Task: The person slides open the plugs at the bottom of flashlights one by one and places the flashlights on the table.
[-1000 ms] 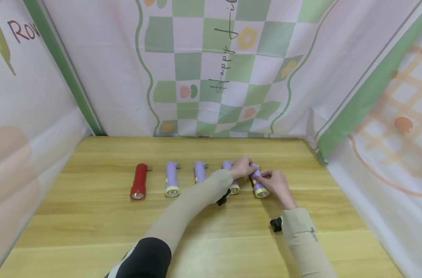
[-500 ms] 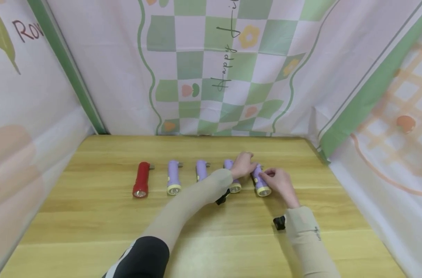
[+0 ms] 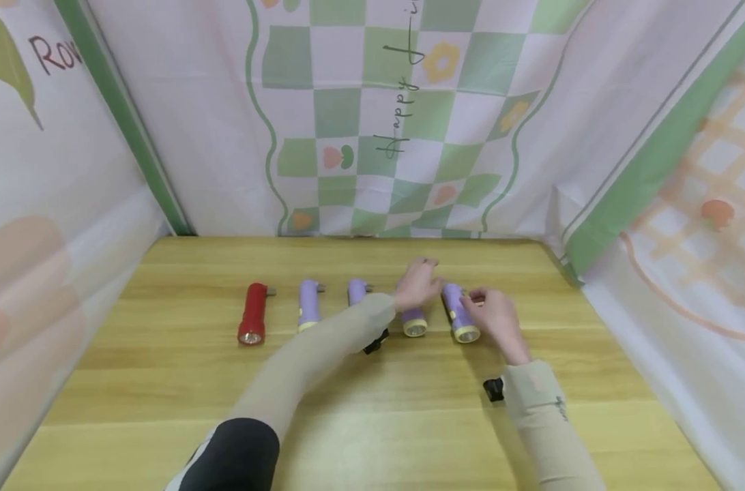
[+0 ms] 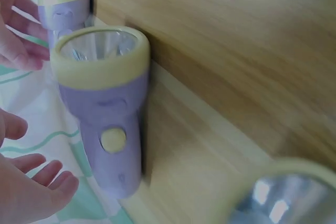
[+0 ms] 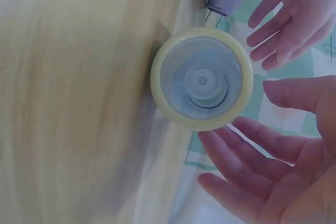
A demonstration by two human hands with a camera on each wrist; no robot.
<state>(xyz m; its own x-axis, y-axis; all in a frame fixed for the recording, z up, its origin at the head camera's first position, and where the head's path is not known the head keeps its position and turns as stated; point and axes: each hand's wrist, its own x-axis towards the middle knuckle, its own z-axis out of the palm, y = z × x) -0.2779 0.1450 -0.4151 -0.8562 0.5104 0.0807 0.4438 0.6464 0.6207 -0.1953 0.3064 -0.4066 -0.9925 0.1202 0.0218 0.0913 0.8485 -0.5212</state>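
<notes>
Purple flashlights with cream rims lie in a row on the wooden table. My right hand (image 3: pixel 494 319) is at the rightmost flashlight (image 3: pixel 456 307); in the right wrist view its thumb and fingers are spread beside the cream-rimmed lens (image 5: pixel 202 77), not closed round it. Over the tail of the neighbouring purple flashlight (image 3: pixel 413 322) is my left hand (image 3: pixel 417 285), holding nothing. Its fingers are loose and apart from that flashlight's body (image 4: pixel 113 166) in the left wrist view. Metal plug prongs (image 5: pixel 212 17) stick out of this flashlight's tail.
Farther left lie a red flashlight (image 3: pixel 252 310) and two more purple ones, a whole-bodied flashlight (image 3: pixel 308 300) and a flashlight (image 3: pixel 357 291) partly hidden by my left sleeve (image 3: pixel 323 348). A printed curtain (image 3: pixel 372 170) closes off the back of the wooden table (image 3: pixel 372 423).
My left hand has let go of the rightmost flashlight's tail and moved left over the neighbouring one. My right hand has loosened its pinch and stays beside the rightmost flashlight.
</notes>
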